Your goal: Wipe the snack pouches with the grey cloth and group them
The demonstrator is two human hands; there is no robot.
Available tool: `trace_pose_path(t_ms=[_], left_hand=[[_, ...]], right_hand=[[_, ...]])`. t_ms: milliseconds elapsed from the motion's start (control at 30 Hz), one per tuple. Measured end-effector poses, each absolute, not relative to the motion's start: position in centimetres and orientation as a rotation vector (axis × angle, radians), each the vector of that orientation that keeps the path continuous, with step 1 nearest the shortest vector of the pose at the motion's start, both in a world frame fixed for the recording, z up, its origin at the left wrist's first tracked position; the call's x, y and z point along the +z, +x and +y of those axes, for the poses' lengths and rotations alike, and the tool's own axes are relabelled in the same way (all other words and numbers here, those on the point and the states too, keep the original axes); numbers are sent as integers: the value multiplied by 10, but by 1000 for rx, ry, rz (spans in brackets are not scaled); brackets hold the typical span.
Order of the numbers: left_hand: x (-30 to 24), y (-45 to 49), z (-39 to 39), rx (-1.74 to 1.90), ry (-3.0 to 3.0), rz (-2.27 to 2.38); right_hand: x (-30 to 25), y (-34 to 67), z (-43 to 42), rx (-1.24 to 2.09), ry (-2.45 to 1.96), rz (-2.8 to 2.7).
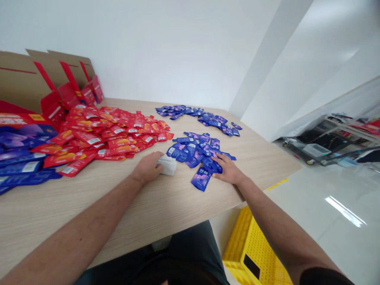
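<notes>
On the worktop [89, 209], the half-curled left hand [147, 168] touches a white packet [168, 165], its grip unclear, while the open right hand [228, 169] lies on blue sachets [199, 152] at twelve o'clock, with red sachets [113, 132] at eleven.

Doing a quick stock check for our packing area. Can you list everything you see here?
Red sachets: many, red, large heap at the table's left
Far blue sachets: many, blue, curved row near the wall
Near blue sachets: many, blue, pile mid-table
White packet: one, white, at the left grip
Large blue packs: several, blue, table's left edge
Cardboard cartons: several, brown with red flaps, far left
Table: one, pale wood, under the sachets
Crate: one, yellow, floor at right
Left grip: one, on the white packet
Right grip: one, on the near blue sachets
</notes>
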State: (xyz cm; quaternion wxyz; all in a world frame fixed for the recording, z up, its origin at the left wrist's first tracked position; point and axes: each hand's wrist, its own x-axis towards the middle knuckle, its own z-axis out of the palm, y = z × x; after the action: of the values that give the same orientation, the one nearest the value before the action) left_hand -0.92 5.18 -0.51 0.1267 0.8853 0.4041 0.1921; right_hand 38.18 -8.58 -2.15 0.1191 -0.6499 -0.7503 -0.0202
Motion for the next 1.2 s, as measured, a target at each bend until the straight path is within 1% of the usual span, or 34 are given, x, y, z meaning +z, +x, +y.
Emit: trace_pose_path(t_ms=[100, 200, 333, 500, 600, 733, 933, 1067, 1200], left_hand=[[-6, -13, 47, 589, 2537, 1175], [-4, -19, 39, 681, 2448, 1157], [5, -19, 22, 799, 2286, 1115], [18, 3, -5, 812, 2045, 926], [18, 14, -16, 821, 1859, 780], [16, 18, -24, 738, 1678, 657], [18, 17, -25, 772, 1619, 586], [19, 17, -25, 789, 1538, 566], [16, 18, -32, 753, 1677, 678]], right_hand=[[-17, 386, -79, -58, -1886, -2208], [-8, 382, -90, -79, -1817, -2182], [0, 347, -126, -31, -1619, -1920], [-4, 259, -165, 434, -1425, -1569], [-5, 218, -168, 558, -1416, -1485], [4, 195, -150, 682, -1470, -1453], [18, 178, -121, 648, -1633, -1454], [16, 173, -125, 564, -1635, -1330], [16, 175, -134, 530, -1636, -1475]])
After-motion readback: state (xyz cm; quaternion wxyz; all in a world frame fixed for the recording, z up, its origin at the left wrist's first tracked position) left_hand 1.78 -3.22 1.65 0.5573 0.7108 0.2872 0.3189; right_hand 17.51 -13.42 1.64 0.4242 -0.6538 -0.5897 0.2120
